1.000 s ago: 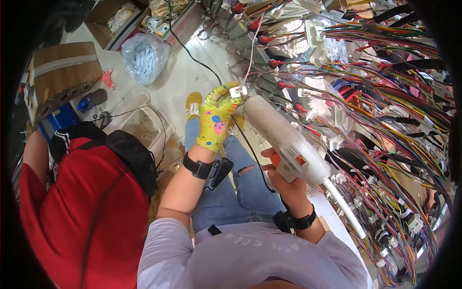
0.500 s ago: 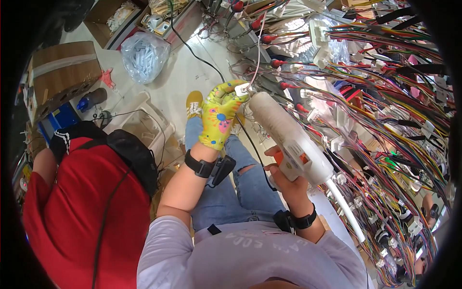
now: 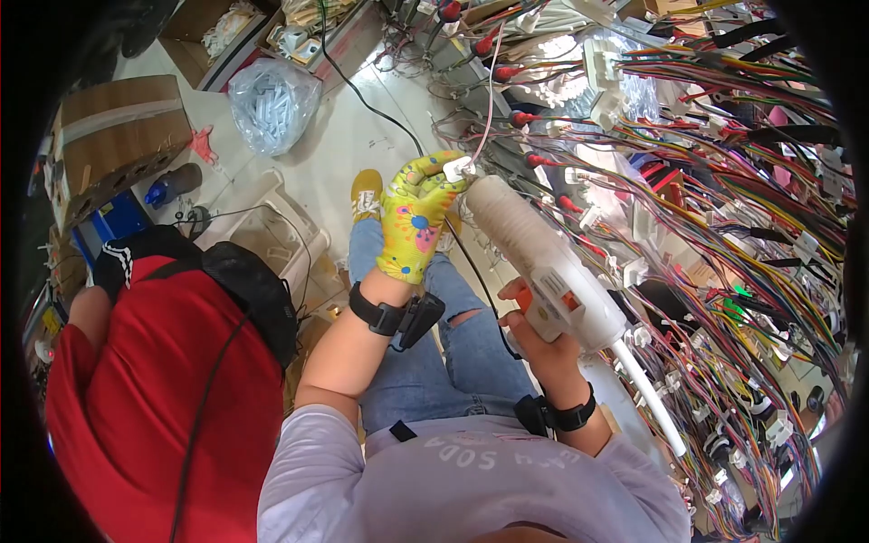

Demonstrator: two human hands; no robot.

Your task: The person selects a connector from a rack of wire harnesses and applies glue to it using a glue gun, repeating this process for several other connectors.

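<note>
My right hand is bare and wrapped round the handle of a white hot glue gun. A white glue stick sticks out of its rear end. Wrapping covers the barrel, and the nozzle points up and left. My left hand, in a yellow patterned glove, pinches a small white plug connector right at the nozzle. A thin pale wire runs upward from the connector. Whether the nozzle touches the connector I cannot tell.
Dense bundles of coloured wires with white connectors fill the right side. A person in a red shirt sits close on my left. A plastic bag of white parts and a cardboard box stand at the far left. A black cord hangs near my left hand.
Almost nothing differs. Both hands, the glue gun and the connector stay in nearly the same place, with only a tiny shift.
</note>
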